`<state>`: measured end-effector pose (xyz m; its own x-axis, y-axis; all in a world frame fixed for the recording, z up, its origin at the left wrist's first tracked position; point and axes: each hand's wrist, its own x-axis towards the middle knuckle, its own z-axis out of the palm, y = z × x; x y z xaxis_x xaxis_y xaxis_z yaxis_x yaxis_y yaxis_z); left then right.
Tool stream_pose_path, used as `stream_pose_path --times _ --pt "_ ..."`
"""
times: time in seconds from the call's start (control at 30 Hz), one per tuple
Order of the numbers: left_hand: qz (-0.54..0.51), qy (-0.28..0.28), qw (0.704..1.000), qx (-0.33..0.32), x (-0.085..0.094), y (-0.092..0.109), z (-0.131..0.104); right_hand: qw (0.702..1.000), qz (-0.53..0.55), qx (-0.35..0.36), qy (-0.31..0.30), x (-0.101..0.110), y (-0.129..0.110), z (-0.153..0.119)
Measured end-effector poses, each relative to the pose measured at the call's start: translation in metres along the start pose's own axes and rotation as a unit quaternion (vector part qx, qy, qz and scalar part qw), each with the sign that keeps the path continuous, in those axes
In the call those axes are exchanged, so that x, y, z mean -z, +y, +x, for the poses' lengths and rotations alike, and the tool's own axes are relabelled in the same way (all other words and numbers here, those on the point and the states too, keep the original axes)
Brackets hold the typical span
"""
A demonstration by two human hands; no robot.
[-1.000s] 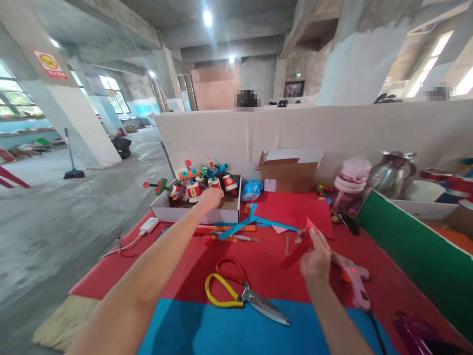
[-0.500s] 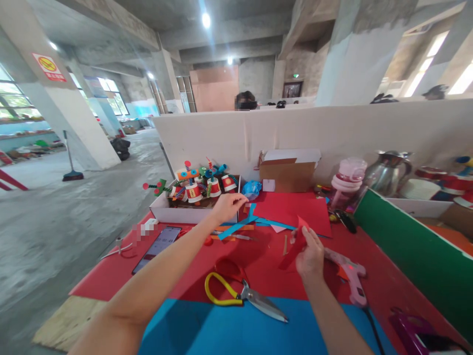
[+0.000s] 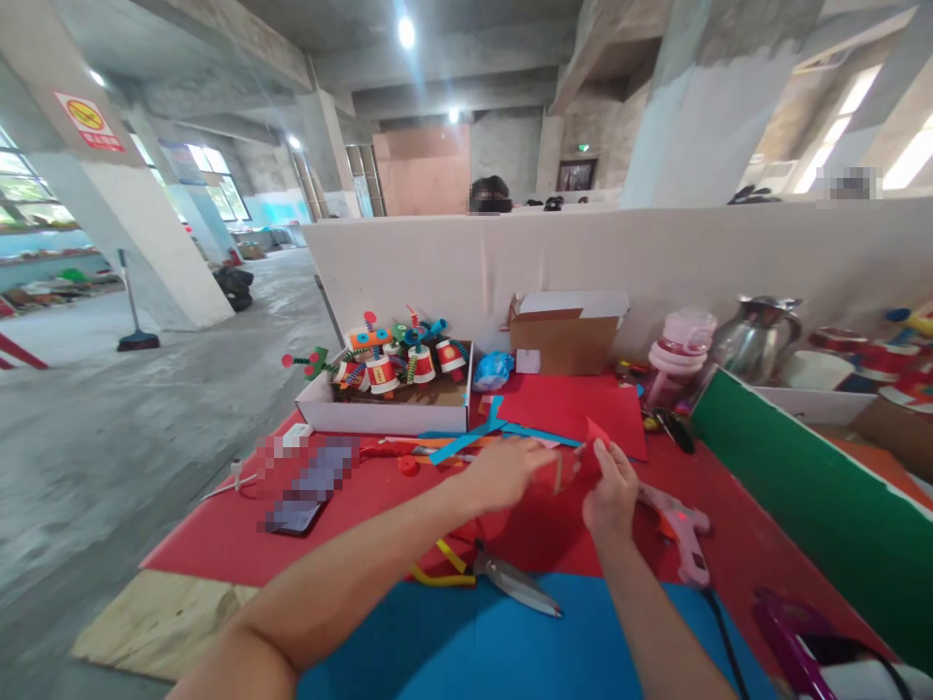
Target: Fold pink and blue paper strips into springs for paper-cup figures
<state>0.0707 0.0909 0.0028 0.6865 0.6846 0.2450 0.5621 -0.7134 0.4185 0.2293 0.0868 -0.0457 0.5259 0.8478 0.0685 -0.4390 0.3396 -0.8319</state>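
**Red paper pinched in the right hand, left hand close by**

From where I stand, the right hand, right of centre in the frame, has its thumb and fingers clamped on a narrow piece of folded red paper, its pointed tip upward. The left hand hangs palm down at centre, fingers stretched toward that paper; they are blurred, and I can't tell whether they grip anything.

A thin tan strip shows between the hands. Just behind them lie flat blue paper strips and a smooth red sheet. Right of the right hand rests a pink glue gun. Below the hands, large steel-bladed scissors with yellow handle loops lie partly over a broad blue sheet at bottom centre. Left of centre, a shallow white cardboard box holds red-and-white paper-cup figures.
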Motion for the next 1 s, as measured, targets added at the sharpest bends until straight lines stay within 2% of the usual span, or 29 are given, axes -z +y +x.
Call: stream_pose_path --times 0.07,0.13,0.2,0.27,0.33,0.43,0.57,0.6,0.67,0.7,0.77,0.83,0.9,0.93,1.0 --pt "0.055 0.055 0.994 0.080 0.022 -0.024 0.003 1.000 -0.005 0.001 -0.005 0.000 0.001 0.000" --pt "0.101 0.104 0.972 0.183 0.048 -0.052 0.006 1.000 -0.006 0.003 -0.014 -0.002 0.000 -0.001" --pt "0.140 0.091 0.937 0.306 0.069 -0.078 0.009 1.000 -0.007 0.008 -0.023 -0.004 -0.002 -0.003" --pt "0.146 0.068 0.925 0.343 0.078 -0.095 0.010 0.999 -0.010 0.010 -0.031 -0.006 -0.005 -0.005" --pt "0.139 0.046 0.926 0.348 0.078 -0.104 0.010 0.999 -0.012 0.007 -0.033 -0.006 -0.007 -0.006" --pt "0.130 0.040 0.933 0.333 0.072 -0.103 0.008 0.999 -0.014 -0.002 -0.032 -0.004 -0.005 -0.006" --pt "0.126 0.075 0.942 0.302 0.066 -0.081 0.013 0.999 -0.024 -0.006 -0.033 -0.001 0.001 -0.003" --pt "0.115 0.082 0.948 0.284 0.064 -0.074 0.017 0.999 -0.024 -0.008 -0.035 -0.001 0.001 -0.003" --pt "0.024 0.096 0.976 0.196 0.056 -0.058 0.027 0.999 -0.020 -0.010 -0.035 -0.002 0.001 -0.003" --pt "-0.016 0.081 0.984 0.155 0.051 -0.051 0.031 0.999 -0.018 -0.009 -0.033 -0.002 0.000 -0.003" --pt "-0.015 -0.002 0.995 0.096 0.043 -0.041 0.038 0.999 -0.018 -0.002 -0.028 -0.004 -0.003 -0.004" --pt "0.053 -0.001 0.993 0.108 0.039 -0.038 0.038 1.000 -0.015 -0.002 -0.025 -0.005 -0.005 -0.005" --pt "0.087 0.030 0.984 0.156 0.039 -0.039 0.031 1.000 -0.004 -0.009 -0.026 -0.006 -0.006 -0.005" --pt "0.079 0.047 0.980 0.179 0.039 -0.040 0.025 0.999 0.004 -0.020 -0.033 -0.006 -0.006 -0.006" --pt "0.022 0.085 0.980 0.179 0.034 -0.039 0.013 0.996 0.030 -0.060 -0.062 -0.007 -0.004 -0.008"
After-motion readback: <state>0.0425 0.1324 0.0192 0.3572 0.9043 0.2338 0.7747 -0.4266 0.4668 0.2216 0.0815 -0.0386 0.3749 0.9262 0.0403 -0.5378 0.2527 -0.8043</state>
